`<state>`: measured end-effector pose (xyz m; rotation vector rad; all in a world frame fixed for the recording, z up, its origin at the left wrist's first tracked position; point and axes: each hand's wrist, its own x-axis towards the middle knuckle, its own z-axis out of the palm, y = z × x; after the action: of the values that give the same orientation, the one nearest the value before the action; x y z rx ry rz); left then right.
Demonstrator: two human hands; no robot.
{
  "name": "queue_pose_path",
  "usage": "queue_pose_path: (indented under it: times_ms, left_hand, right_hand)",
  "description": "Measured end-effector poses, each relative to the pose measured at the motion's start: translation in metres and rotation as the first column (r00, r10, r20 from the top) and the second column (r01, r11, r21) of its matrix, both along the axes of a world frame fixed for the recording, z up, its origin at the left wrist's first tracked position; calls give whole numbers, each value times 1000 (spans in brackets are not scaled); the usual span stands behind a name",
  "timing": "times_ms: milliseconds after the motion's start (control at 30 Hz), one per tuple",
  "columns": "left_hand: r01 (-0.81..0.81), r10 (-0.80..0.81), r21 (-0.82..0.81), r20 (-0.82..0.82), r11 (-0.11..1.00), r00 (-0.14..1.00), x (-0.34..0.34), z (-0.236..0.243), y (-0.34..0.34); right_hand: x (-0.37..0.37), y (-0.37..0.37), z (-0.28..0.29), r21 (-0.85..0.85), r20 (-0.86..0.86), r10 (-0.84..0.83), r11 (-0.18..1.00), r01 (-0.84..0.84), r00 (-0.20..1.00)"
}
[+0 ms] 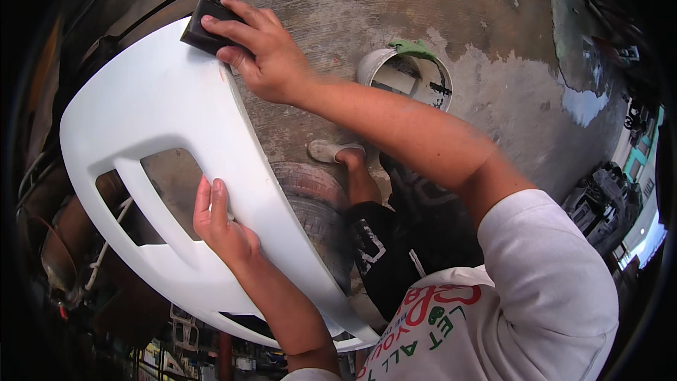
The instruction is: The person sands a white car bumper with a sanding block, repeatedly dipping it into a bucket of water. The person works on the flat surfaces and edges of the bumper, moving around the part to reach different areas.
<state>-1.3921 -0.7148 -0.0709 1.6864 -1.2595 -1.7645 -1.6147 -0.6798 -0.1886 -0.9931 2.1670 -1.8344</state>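
Observation:
A large white car bumper cover (162,99) stretches across the left half of the head view, with two cut-out openings in it. My right hand (264,53) is closed around a dark sanding block (204,25), pressed to the bumper's far end close to its edge. Lower down, my left hand (224,226) lies against the bumper beside the larger opening. Its visible fingers are stretched out and it holds nothing; the other fingers are hidden.
Stacked tires (310,197) stand under the bumper's right edge. Beyond my right forearm is a white bucket (364,67) with a green cloth (412,48) over its rim. Wet patches mark the concrete floor (486,99). Dark clutter lies at the far left and right.

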Motion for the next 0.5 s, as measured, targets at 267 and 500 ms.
queue_pose_path:
  times_ms: [267, 500]
  left_hand:
    - [-15, 14, 41, 17, 999, 1000, 6, 3, -7]
    - [-39, 39, 54, 12, 998, 999, 6, 3, -4]
  right_hand:
    - [24, 76, 39, 272, -443, 543, 840, -470, 713]
    - [55, 73, 53, 380, -400, 377, 898, -223, 835]
